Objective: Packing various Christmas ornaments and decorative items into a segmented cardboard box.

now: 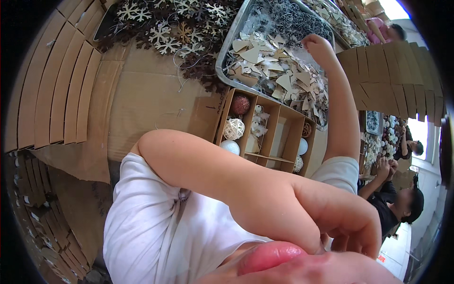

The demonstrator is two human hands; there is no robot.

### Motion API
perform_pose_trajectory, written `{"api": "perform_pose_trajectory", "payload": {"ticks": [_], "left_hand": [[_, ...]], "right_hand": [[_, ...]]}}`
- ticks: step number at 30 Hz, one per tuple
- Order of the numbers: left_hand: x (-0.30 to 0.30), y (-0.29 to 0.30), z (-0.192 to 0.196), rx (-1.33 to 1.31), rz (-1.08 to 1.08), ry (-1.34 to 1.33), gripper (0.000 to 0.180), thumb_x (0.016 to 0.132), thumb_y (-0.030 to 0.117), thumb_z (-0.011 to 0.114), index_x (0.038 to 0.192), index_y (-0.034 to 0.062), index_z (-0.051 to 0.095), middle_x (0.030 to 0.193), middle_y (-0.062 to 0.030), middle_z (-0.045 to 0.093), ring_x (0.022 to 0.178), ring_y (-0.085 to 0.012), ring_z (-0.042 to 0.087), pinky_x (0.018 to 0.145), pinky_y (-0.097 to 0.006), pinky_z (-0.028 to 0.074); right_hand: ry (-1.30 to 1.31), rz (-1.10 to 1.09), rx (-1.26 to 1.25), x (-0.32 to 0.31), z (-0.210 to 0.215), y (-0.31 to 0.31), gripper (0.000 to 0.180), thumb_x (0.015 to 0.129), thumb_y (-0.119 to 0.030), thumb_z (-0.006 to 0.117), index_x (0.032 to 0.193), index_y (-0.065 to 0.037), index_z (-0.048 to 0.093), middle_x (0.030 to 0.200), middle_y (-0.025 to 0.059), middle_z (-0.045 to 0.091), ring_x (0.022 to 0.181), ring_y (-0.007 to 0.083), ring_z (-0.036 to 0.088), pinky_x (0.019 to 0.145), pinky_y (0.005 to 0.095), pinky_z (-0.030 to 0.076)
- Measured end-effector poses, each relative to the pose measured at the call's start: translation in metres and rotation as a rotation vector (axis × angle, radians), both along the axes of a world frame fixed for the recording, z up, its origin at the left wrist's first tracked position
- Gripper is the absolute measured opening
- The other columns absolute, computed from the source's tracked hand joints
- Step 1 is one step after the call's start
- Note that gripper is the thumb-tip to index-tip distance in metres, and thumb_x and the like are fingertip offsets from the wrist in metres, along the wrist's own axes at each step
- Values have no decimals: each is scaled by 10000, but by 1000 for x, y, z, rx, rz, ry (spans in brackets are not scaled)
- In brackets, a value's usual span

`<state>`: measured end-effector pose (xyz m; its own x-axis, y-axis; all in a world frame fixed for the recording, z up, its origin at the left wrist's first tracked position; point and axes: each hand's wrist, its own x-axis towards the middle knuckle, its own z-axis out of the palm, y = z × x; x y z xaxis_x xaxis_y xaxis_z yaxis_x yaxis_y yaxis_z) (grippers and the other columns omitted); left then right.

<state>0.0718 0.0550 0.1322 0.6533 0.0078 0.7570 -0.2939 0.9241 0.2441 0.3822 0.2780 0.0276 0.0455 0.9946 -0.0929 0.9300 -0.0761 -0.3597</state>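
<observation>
My left arm bends across the front of me, and my left hand (pixel 352 220) is drawn in close to my own body at the lower right. Its fingers are curled in, and nothing shows in them. My right hand (pixel 319 49) is stretched out over the far right of a metal tray (pixel 219 66), with fingers curled; whatever they hold, if anything, is hidden. Under and beside that hand lie frosted pine cones (pixel 288 21) and pale wooden cut-out ornaments (pixel 272 59). Nearer, a divided cardboard box (pixel 279 102) holds a dark red glitter ball (pixel 240 105), white balls and woven balls.
Wooden snowflakes (pixel 165 40) with loose strings lie in a pile at the far left, on cardboard (pixel 146 90). Cardboard dividers (pixel 52 80) are stacked at the left, with more (pixel 392 71) at the right. Another person in black (pixel 388 203) works at the right.
</observation>
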Motion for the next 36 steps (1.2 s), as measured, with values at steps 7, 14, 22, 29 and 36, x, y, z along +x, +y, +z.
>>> {"api": "perform_pose_trajectory", "payload": {"ticks": [7, 14, 22, 29, 36], "left_hand": [[13, -12, -8, -56, 82, -12, 202, 804, 47, 558, 989, -32, 538, 890, -57, 573, 801, -100, 538, 685, -242, 434], [-6, 18, -2, 304, 506, 237, 122, 827, 77, 568, 919, -3, 574, 813, -45, 557, 770, -122, 535, 659, -276, 436], [35, 83, -32, 874, 1916, 243, 263, 811, 114, 612, 1047, 10, 559, 965, -131, 578, 882, -276, 573, 821, -407, 450], [30, 143, -68, 543, 1702, 963, 458, 864, 232, 636, 1243, -5, 531, 1179, -171, 554, 1015, -271, 581, 856, -380, 484], [7, 151, -47, 554, 2001, 860, 147, 879, 33, 605, 987, -24, 686, 900, -74, 661, 817, -126, 615, 732, -253, 484]], "right_hand": [[-345, -29, -68, -46, -12, 13, 435, 758, -400, 656, 1063, -92, 686, 1046, 159, 677, 1003, 323, 633, 867, 399, 491], [6, -123, 243, -8, 15, -4, 376, 755, -295, 686, 1051, -63, 672, 935, 101, 685, 869, 231, 649, 782, 336, 501], [645, -67, 435, -15, 69, -64, 316, 853, -133, 676, 1133, -6, 602, 853, 33, 648, 750, 83, 608, 667, 211, 477], [764, 234, 404, -91, 79, -95, 271, 866, 11, 632, 1134, 5, 591, 999, 26, 624, 916, 80, 579, 803, 228, 480], [898, 405, 231, -109, 66, -79, 349, 874, -21, 650, 1209, 1, 558, 1066, 53, 616, 999, 105, 584, 850, 258, 492]]}}
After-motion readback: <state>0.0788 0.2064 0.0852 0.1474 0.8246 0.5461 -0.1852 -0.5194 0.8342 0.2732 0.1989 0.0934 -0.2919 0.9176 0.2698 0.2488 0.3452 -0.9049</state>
